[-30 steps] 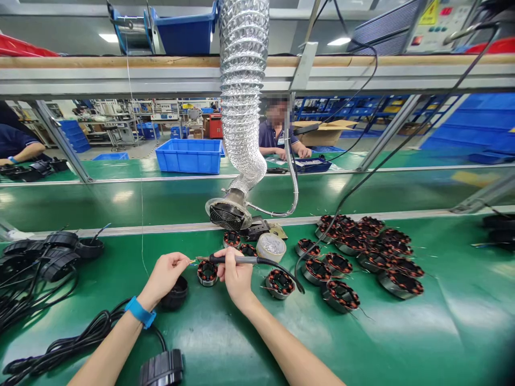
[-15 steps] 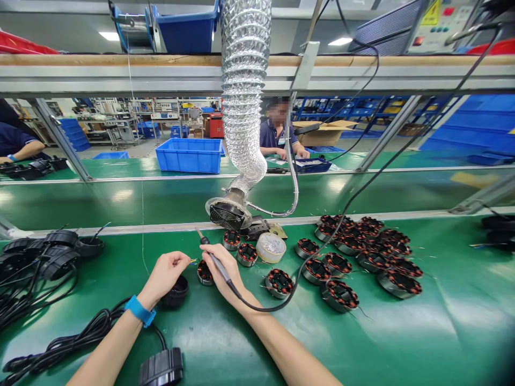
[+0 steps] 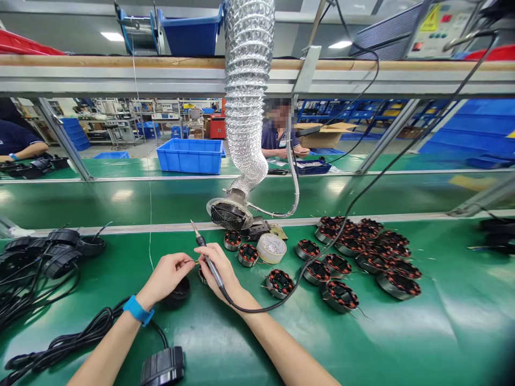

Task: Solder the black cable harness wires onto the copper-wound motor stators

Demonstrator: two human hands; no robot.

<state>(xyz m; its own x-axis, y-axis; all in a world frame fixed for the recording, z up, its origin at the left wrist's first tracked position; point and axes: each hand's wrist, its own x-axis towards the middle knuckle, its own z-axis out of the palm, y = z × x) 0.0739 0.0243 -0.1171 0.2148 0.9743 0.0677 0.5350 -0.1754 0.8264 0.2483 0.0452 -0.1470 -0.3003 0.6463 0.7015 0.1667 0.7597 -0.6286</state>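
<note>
My left hand [image 3: 169,276] is closed in a pinch on thin coloured wire ends [image 3: 196,262]. My right hand [image 3: 220,268] is wrapped round a soldering iron [image 3: 213,271], its tip pointing up and away from me. The fingertips of both hands almost meet at the wires; whether the right fingers also touch them, I cannot tell. Partly hidden behind my right hand is a copper-wound motor stator [image 3: 201,275]. Below my left hand sits a black round housing [image 3: 179,292], partly covered by it. A thin solder wire [image 3: 150,214] hangs down behind the left hand.
Several stators [image 3: 340,295] spread over the right side. A round tub [image 3: 271,248] stands beyond my right hand, under a fume duct [image 3: 246,96]. Black cables [image 3: 76,335] and housings [image 3: 60,262] lie left. The iron's cord [image 3: 277,306] crosses my right forearm. A co-worker [image 3: 277,134] sits opposite.
The soldering iron's tip has swung up and slightly left. My right hand has shifted a little left, closer to the left fingers, and now covers more of the stator.
</note>
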